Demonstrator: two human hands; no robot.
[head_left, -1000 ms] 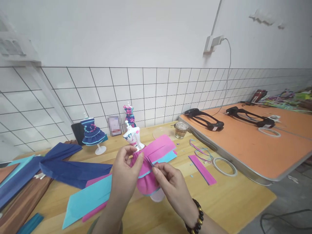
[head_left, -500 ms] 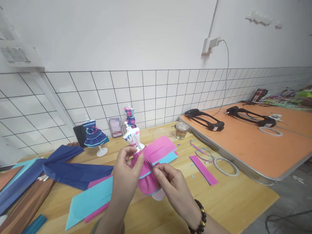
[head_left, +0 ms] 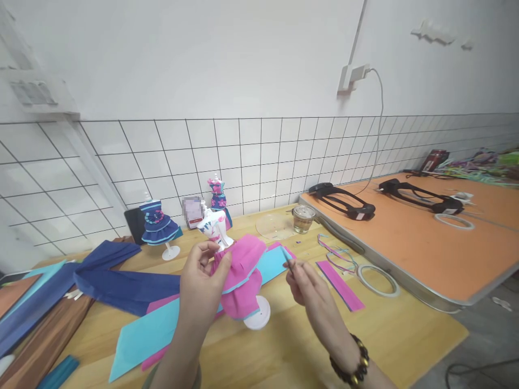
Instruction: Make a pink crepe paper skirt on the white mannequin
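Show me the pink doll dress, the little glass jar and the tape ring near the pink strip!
pink doll dress (head_left: 239, 270), head view, on its upper ruffle.
glass jar (head_left: 303, 219), head view, on its side.
tape ring (head_left: 381, 280), head view, on its rim.

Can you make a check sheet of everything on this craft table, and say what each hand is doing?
Surface: wooden table, with an orange table beside it.
Job's things: white doll stand wearing a pink paper dress.
Clutter: navy paper, light blue sheet, pink strip, tape ring, glass jar, two dressed mini stands.
Grips: left hand pinches the dress at the waist; right hand pinches a small blue piece, clear of the dress.
Cables: white cable running down from the wall plug.
Surroundings: white tiled wall.
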